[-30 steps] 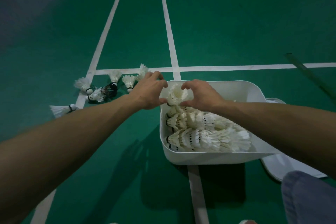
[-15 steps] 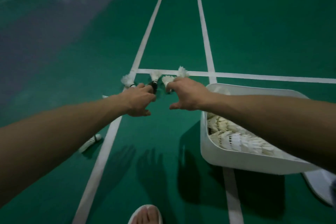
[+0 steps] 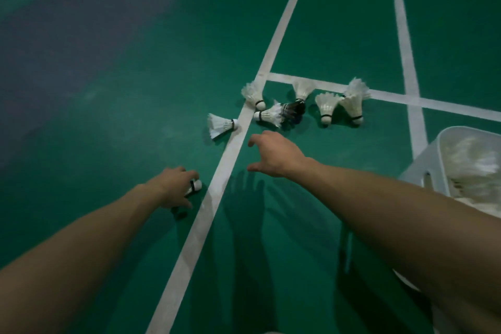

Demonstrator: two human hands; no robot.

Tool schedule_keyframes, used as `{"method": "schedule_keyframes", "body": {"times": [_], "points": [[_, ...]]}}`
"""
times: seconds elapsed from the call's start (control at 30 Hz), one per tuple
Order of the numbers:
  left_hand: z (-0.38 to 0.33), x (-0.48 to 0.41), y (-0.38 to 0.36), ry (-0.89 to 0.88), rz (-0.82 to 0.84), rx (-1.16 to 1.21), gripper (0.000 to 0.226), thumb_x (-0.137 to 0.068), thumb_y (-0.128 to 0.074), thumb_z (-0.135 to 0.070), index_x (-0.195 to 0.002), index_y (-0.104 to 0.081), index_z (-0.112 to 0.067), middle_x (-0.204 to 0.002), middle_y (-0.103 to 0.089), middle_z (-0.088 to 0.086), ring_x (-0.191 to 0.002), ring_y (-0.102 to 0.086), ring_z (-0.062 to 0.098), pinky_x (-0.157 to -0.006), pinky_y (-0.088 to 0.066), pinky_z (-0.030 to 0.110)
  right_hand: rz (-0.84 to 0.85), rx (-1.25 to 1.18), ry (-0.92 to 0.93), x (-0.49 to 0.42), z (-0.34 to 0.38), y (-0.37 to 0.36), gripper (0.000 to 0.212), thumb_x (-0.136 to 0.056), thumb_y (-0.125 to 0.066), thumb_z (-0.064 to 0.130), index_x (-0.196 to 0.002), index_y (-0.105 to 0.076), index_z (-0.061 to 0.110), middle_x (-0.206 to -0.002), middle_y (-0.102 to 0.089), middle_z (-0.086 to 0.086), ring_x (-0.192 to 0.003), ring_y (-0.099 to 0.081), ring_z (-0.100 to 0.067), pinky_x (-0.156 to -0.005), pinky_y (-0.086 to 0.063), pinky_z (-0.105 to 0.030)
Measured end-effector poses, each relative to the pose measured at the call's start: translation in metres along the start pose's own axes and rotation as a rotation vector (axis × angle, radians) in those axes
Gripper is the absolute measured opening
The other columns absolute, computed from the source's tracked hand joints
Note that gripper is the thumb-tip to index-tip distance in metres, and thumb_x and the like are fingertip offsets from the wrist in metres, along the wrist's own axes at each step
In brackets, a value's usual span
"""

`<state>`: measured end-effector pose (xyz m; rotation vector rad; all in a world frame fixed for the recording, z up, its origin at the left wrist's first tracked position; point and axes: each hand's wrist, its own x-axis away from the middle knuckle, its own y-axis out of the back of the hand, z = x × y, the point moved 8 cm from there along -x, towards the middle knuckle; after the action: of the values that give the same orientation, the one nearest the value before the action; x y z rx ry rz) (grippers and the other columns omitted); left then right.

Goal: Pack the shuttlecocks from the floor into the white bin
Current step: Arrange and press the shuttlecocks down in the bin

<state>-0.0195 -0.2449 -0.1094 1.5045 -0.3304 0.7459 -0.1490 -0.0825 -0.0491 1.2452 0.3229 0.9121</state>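
The left hand (image 3: 173, 188) has dropped from the cluster to a lone white feathered shuttlecock (image 3: 195, 185) left of the white court line (image 3: 233, 144) and now grips it. The right hand (image 3: 273, 156), spread and empty, reaches for the scattered shuttlecocks (image 3: 325, 106). The white plastic bin (image 3: 423, 165) stands at the right, so another load is starting.

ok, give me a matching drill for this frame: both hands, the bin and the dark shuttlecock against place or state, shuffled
Things:
1. left hand
2. right hand
3. white bin
4. dark shuttlecock

Place or state:
A. at the right edge of view, with packed shuttlecocks inside
B. fingers spread, holding nothing
C. lying among the white shuttlecocks of the cluster
D. curled round a lone shuttlecock

Pairs: 1-D, 2-B, 3-A, 4-C
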Motion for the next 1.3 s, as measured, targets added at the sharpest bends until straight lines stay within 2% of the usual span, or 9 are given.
{"method": "schedule_keyframes", "body": {"times": [0.23,0.4,0.5,0.63,0.77,0.93,1.1,1.23,1.3], "points": [[-0.003,-0.036,0.037,-0.043,-0.178,0.131,0.041,-0.075,-0.071,-0.024,-0.115,-0.061,-0.017,-0.11,-0.065,0.01,-0.098,-0.06,0.028,-0.081,-0.048,0.032,-0.035,-0.06,-0.07,-0.044,-0.015,-0.016,0.058,-0.081,-0.072,0.042,-0.131,-0.05,0.021,-0.127,-0.052,-0.006,-0.12,-0.048,-0.027,-0.097,-0.045,-0.042],[-0.03,-0.055,0.102,-0.042,-0.422,0.118,0.047,-0.077,-0.073,-0.04,-0.121,-0.062,-0.031,-0.142,-0.032,0.006,-0.131,-0.026,0.03,-0.108,-0.026,0.046,-0.153,-0.03,-0.125,-0.06,-0.042,0.003,0.058,-0.082,-0.072,0.04,-0.132,-0.049,0.02,-0.133,-0.046,-0.006,-0.125,-0.041,-0.029,-0.099,-0.044,-0.046],[-0.05,-0.067,0.127,-0.084,-0.532,-0.015,0.047,-0.075,-0.074,-0.043,-0.119,-0.063,-0.032,-0.145,-0.023,0.006,-0.136,-0.015,0.029,-0.112,-0.018,0.046,-0.212,0.054,-0.124,-0.07,-0.057,0.016,0.066,-0.082,-0.073,0.039,-0.138,-0.044,0.02,-0.146,-0.037,-0.004,-0.133,-0.03,-0.029,-0.104,-0.04,-0.048],[-0.057,-0.095,0.136,-0.094,-0.495,-0.02,0.044,-0.076,-0.072,-0.045,-0.117,-0.065,-0.03,-0.151,-0.016,0.009,-0.141,-0.009,0.03,-0.112,-0.018,0.047,-0.182,0.109,-0.105,-0.09,-0.067,0.019,0.075,-0.081,-0.075,0.037,-0.143,-0.036,0.023,-0.155,-0.022,-0.003,-0.14,-0.019,-0.032,-0.106,-0.037,-0.053],[-0.057,-0.124,0.127,-0.117,-0.34,-0.065,0.046,-0.081,-0.06,-0.059,-0.113,-0.065,-0.027,-0.16,-0.004,0.008,-0.146,0.003,0.031,-0.114,-0.007,0.055,-0.118,0.122,-0.135,-0.107,-0.076,0.009,0.078,-0.081,-0.073,0.043,-0.144,-0.031,0.025,-0.142,-0.044,-0.008,-0.133,-0.032,-0.033,-0.104,-0.034,-0.053],[-0.048,-0.139,0.113,-0.053,-0.207,-0.072,0.05,-0.081,-0.062,-0.056,-0.126,-0.05,-0.036,-0.137,-0.041,0.01,-0.132,-0.029,0.031,-0.108,-0.024,0.056,-0.172,0.213,-0.14,-0.11,-0.082,0.007,0.052,-0.09,-0.062,0.026,-0.136,-0.039,0.02,-0.131,-0.049,-0.012,-0.124,-0.038,-0.034,-0.098,-0.033,-0.048],[-0.041,-0.136,0.111,0.026,-0.129,-0.139,0.047,-0.075,-0.065,-0.062,-0.115,-0.051,-0.04,-0.117,-0.056,0.002,-0.12,-0.036,0.03,-0.102,-0.024,0.055,-0.158,0.295,-0.116,-0.099,-0.086,0.007,0.015,-0.092,-0.052,0.012,-0.106,-0.057,0.014,-0.113,-0.055,-0.008,-0.112,-0.044,-0.031,-0.091,-0.032,-0.046],[-0.046,-0.123,0.115,0.053,-0.244,-0.226,0.044,-0.073,-0.064,-0.065,-0.107,-0.057,-0.04,-0.111,-0.059,0.001,-0.121,-0.044,0.031,-0.106,-0.006,0.068,-0.208,0.233,-0.07,-0.074,-0.087,0.026,0.014,-0.087,-0.057,0.017,-0.1,-0.054,0.019,-0.096,-0.053,0.0,-0.106,-0.046,-0.026,-0.089,-0.031,-0.045],[-0.054,-0.113,0.118,0.035,-0.246,-0.129,0.044,-0.074,-0.063,-0.066,-0.108,-0.058,-0.039,-0.11,-0.059,0.001,-0.114,-0.051,0.028,-0.106,-0.013,0.067,-0.233,0.187,-0.012,-0.053,-0.085,0.045,0.018,-0.087,-0.058,0.022,-0.105,-0.054,0.02,-0.096,-0.055,0.001,-0.104,-0.049,-0.025,-0.091,-0.034,-0.045]]}}
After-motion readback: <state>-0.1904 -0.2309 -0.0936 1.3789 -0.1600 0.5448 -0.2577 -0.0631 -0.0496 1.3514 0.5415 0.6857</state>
